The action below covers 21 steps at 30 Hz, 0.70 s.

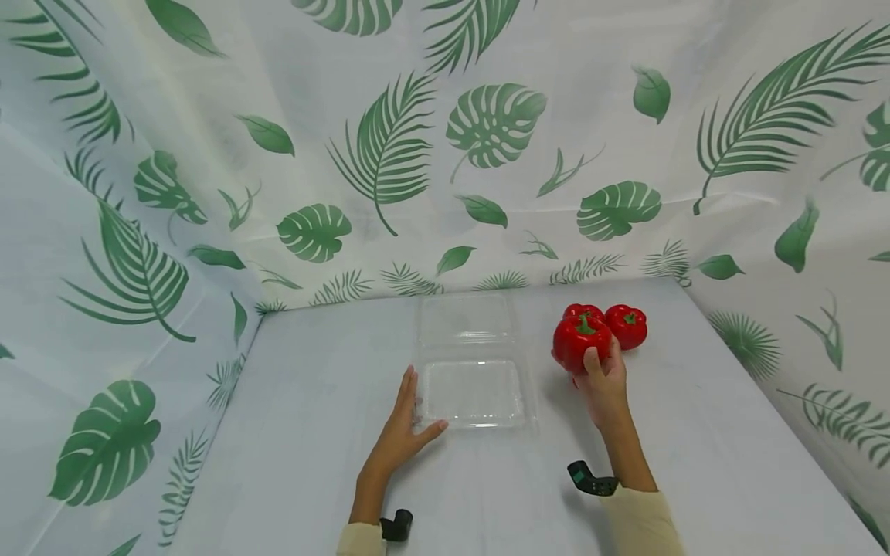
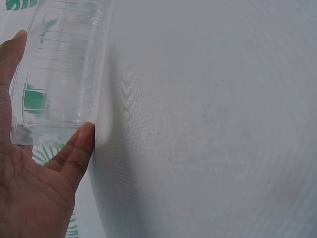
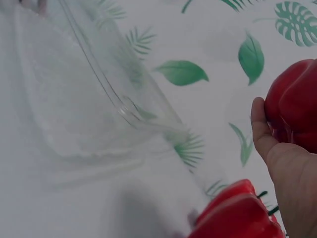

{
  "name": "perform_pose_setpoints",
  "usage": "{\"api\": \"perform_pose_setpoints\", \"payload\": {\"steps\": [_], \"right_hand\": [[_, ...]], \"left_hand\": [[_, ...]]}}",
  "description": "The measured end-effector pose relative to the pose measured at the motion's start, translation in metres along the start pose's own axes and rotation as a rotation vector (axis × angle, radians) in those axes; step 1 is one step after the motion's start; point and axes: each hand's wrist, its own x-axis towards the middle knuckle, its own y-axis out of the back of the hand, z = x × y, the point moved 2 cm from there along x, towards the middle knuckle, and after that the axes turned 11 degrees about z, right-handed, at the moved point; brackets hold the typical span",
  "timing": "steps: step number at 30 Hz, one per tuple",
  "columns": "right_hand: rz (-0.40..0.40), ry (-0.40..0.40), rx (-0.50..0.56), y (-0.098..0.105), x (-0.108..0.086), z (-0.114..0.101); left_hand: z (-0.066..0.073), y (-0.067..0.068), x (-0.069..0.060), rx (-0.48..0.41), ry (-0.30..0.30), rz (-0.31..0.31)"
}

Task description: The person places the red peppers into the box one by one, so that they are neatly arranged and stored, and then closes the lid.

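My right hand (image 1: 606,386) grips a glossy red bell pepper (image 1: 579,347), lifted above the table to the right of a clear plastic clamshell container (image 1: 473,394). In the right wrist view, the fingers curl round the held pepper (image 3: 297,106). The container lies with its lid (image 1: 466,318) folded back toward the wall. Against the container's left side rests my left hand (image 1: 399,436), fingers extended and thumb out along the front edge. The left wrist view shows the fingertips (image 2: 85,136) touching the clear plastic wall (image 2: 59,74).
Two more red bell peppers, one at the right (image 1: 629,327) and one partly hidden (image 1: 582,310), sit behind the held one. A bit of red shows below my right hand. Leaf-printed sheeting (image 1: 501,193) surrounds the white table (image 1: 313,386) at the back and sides.
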Motion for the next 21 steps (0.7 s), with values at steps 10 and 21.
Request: {"api": "perform_pose_setpoints", "payload": {"steps": [10,21], "right_hand": [[-0.070,-0.126,-0.190,-0.028,-0.006,0.016],[-0.134,-0.061,-0.320,-0.054,-0.003,0.037]], "left_hand": [[-0.001,-0.001,0.000,-0.008,-0.001,0.004],[-0.001,-0.001,0.000,-0.014,-0.001,0.006]]}}
